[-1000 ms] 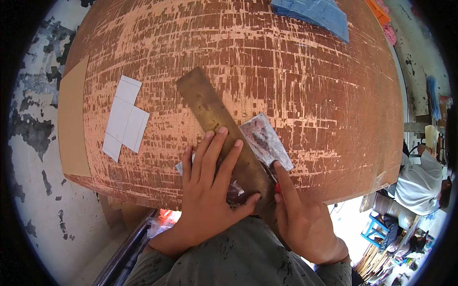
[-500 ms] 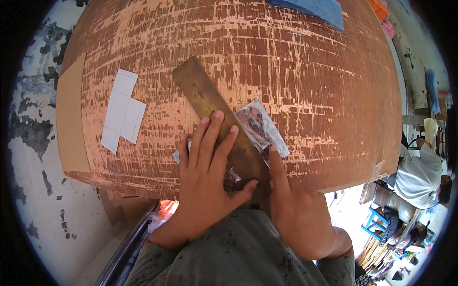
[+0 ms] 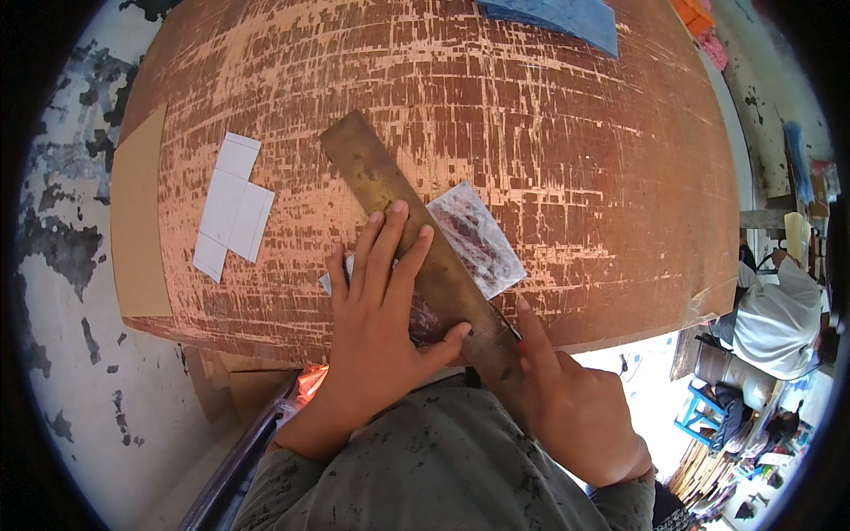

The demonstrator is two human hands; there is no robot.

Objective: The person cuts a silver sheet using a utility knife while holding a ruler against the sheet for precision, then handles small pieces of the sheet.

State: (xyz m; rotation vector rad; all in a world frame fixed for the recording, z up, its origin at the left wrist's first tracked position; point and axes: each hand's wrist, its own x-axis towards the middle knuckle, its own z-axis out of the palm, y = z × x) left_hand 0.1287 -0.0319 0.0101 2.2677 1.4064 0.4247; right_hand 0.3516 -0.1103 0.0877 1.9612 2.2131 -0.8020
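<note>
Right hand (image 3: 580, 411) has slid down the metal straightedge (image 3: 376, 164), gripping a red cutter (image 3: 522, 348).
Splayed left hand (image 3: 374, 332) presses it; likely cutting, needing steadiness.

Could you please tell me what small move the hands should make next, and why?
I would probably lift the red tool in the right hand away from the brown straightedge, since the tool seems to sit past the near corner of the translucent sheet, while the left hand rests partly on the straightedge. The tool is mostly hidden, so this is tentative.
</note>
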